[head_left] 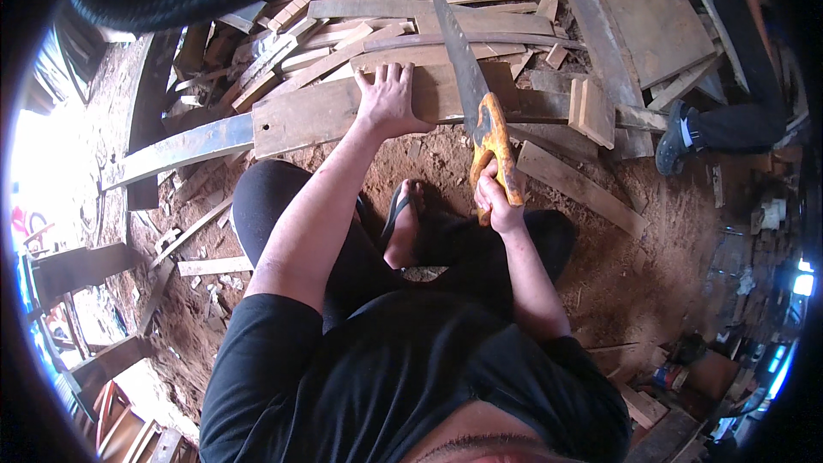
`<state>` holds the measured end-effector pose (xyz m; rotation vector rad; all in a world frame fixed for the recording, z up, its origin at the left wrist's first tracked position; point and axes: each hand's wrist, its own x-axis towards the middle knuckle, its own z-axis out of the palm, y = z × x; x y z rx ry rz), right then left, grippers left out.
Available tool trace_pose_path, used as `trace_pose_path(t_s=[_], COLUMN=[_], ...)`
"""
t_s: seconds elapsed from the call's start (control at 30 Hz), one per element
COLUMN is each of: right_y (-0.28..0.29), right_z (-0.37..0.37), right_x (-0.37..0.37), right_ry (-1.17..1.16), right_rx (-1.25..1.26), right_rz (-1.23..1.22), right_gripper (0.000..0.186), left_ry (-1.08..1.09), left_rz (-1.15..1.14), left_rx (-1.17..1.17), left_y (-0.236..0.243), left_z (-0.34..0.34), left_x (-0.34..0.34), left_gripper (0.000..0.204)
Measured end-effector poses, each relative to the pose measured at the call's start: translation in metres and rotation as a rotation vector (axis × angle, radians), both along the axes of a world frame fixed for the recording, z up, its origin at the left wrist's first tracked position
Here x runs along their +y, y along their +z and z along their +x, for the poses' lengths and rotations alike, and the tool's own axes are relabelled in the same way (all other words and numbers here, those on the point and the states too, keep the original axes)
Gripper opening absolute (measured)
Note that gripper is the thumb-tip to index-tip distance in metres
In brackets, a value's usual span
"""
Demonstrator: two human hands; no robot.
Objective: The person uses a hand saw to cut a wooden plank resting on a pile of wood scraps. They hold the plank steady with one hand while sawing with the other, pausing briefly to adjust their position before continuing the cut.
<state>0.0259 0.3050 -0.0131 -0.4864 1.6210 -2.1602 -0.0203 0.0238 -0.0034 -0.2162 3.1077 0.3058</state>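
Note:
My left hand (390, 99) lies flat on a long wooden plank (309, 117), fingers spread, pressing it down. My right hand (497, 199) grips the orange handle of a hand saw (463, 64). The grey blade runs up and away across the plank, just right of my left hand. The plank rests on other timber in front of my knees. My foot in a sandal (401, 221) stands on the reddish earth below the plank.
A heap of boards and offcuts (411, 17) fills the ground beyond the plank. A flat panel (651, 9) lies at the upper right. Another person's leg and shoe (677, 137) stand at the right. Short wood blocks (587, 107) sit beside the saw.

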Motion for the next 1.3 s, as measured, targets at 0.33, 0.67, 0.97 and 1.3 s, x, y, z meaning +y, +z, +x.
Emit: trace_pose_path(t_s=[0.33,0.67,0.97,1.3], right_y=[-0.001,-0.014,-0.01,0.006], right_z=[-0.057,-0.046,0.052,-0.048], right_x=[-0.04,-0.04,0.036,-0.044], right_ry=[-0.041,-0.049,-0.033,-0.027], right_rx=[-0.105,0.073,0.076,-0.027], right_rz=[-0.02,-0.03,0.068,-0.035], right_gripper=[0.008,0.011,0.01,0.011], left_ry=[-0.001,-0.005,-0.006,-0.056], left_rz=[-0.007,-0.007,-0.012,0.0], left_rx=[-0.015,-0.035,-0.012,0.058], left_y=[-0.003,0.003,-0.002,-0.012], left_z=[-0.002,0.002,0.002,0.002], left_x=[-0.001,0.0,0.0,-0.005], left_gripper=[0.139,0.139,0.139,0.139])
